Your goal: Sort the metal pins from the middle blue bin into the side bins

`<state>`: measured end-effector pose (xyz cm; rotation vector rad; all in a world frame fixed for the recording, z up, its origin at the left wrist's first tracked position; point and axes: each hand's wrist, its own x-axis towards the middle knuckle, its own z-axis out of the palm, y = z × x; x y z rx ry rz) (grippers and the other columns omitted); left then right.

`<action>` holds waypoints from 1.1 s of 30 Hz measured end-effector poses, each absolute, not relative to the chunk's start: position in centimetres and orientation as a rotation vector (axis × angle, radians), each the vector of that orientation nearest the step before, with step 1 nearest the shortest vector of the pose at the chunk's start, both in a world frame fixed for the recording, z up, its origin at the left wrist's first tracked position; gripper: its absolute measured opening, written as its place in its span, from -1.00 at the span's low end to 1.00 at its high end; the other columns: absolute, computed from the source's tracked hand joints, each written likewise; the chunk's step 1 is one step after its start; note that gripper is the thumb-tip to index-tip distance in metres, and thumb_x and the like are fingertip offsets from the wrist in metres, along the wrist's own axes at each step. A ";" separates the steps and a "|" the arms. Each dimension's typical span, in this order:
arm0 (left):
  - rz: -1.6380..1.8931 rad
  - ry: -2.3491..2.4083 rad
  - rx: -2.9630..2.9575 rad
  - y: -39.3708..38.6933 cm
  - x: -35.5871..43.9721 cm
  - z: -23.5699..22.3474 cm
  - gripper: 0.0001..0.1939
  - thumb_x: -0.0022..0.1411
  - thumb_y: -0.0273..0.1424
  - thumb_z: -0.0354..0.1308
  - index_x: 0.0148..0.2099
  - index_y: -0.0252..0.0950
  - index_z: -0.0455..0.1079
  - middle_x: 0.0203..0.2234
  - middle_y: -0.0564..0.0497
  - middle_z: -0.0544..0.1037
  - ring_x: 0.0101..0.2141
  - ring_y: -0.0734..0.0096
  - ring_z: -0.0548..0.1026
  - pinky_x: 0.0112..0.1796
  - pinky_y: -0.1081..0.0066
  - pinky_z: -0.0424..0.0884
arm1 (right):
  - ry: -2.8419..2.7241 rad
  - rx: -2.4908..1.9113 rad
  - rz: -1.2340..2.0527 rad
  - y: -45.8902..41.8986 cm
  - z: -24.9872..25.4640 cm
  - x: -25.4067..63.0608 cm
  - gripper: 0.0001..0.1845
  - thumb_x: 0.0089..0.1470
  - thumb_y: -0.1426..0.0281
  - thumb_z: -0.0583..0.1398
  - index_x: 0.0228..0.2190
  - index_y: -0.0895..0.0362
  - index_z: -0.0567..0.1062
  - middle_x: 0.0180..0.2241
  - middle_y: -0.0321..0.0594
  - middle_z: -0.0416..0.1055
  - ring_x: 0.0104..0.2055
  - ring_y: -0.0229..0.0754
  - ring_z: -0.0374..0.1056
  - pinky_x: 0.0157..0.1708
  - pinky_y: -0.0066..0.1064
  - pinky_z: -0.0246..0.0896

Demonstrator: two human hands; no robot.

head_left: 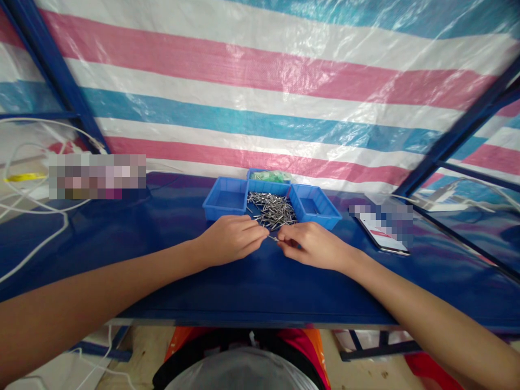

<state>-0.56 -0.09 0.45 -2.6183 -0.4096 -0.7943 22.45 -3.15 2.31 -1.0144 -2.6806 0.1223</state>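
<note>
My left hand (233, 238) and my right hand (312, 244) meet just in front of a pile of slim, silvery metal pieces (273, 211). Between their fingertips runs one thin metal piece (273, 238), pinched at its left end by my left hand and at its right end by my right. Its exact kind is too small to make out. Much of the pile lies in the middle blue bin (268, 187), whose front my hands partly hide. A blue bin (225, 199) stands on the left, and another blue bin (316, 206) on the right holds a few slim pieces.
Behind the middle bin, a further bin contains greenish, see-through material (270, 176). A phone (384, 235) lies on the dark blue table (260, 298) at right. White cables (52, 233) curl over the left side. Blue metal posts and a striped plastic sheet (260, 97) bound the back.
</note>
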 end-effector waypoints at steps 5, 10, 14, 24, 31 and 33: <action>-0.755 -0.513 -2.683 0.2 -0.6 0.3 -0.71 0.38 -0.41 -0.12 -0.26 -0.30 0.42 -0.49 0.05 0.49 -0.44 0.46 0.42 -0.37 0.47 0.27 | -2.652 -0.981 0.131 -3.4 2.5 22.5 -0.91 0.09 0.48 0.08 -0.46 0.15 0.32 -0.54 -0.33 0.30 -0.52 -0.34 0.23 -0.46 -0.51 0.01; -0.711 -0.553 -2.727 0.4 -0.7 0.0 -0.73 0.37 -0.40 -0.10 -0.24 -0.28 0.42 -0.47 0.05 0.51 -0.42 0.45 0.44 -0.36 0.48 0.27 | -2.654 -0.926 0.157 -3.5 2.7 22.4 -0.89 0.10 0.46 0.06 -0.47 0.14 0.30 -0.56 -0.35 0.27 -0.53 -0.35 0.21 -0.47 -0.50 0.01; -0.693 -0.545 -2.730 0.3 -0.6 -0.1 -0.75 0.37 -0.39 -0.08 -0.24 -0.29 0.42 -0.45 0.05 0.52 -0.42 0.45 0.45 -0.36 0.47 0.27 | -2.656 -0.866 0.153 -3.6 2.7 22.4 -0.87 0.14 0.42 0.05 -0.44 0.14 0.32 -0.55 -0.34 0.27 -0.52 -0.35 0.20 -0.46 -0.49 0.03; -0.599 -0.506 -2.797 0.2 -0.4 -0.3 -0.78 0.35 -0.39 -0.03 -0.27 -0.30 0.42 -0.47 0.06 0.52 -0.42 0.43 0.45 -0.38 0.45 0.26 | -2.605 -0.737 0.008 -3.7 2.2 22.4 -0.83 0.22 0.39 0.04 -0.30 0.17 0.41 -0.52 -0.29 0.37 -0.51 -0.32 0.28 -0.43 -0.47 0.13; -0.569 -0.382 -2.917 0.3 -0.3 -0.2 -0.85 0.32 -0.40 0.03 -0.22 -0.30 0.42 -0.39 0.06 0.56 -0.37 0.44 0.46 -0.32 0.47 0.30 | -2.611 -0.731 0.004 -3.7 2.4 22.3 -0.81 0.23 0.38 0.03 -0.29 0.17 0.42 -0.53 -0.27 0.39 -0.51 -0.31 0.30 -0.44 -0.46 0.14; -0.559 -0.377 -2.927 0.2 -0.3 -0.1 -0.85 0.32 -0.41 0.03 -0.23 -0.31 0.42 -0.39 0.05 0.55 -0.37 0.45 0.46 -0.32 0.48 0.30 | -2.611 -0.733 0.009 -3.8 2.5 22.3 -0.81 0.22 0.37 0.04 -0.29 0.17 0.42 -0.53 -0.27 0.40 -0.51 -0.30 0.30 -0.44 -0.46 0.14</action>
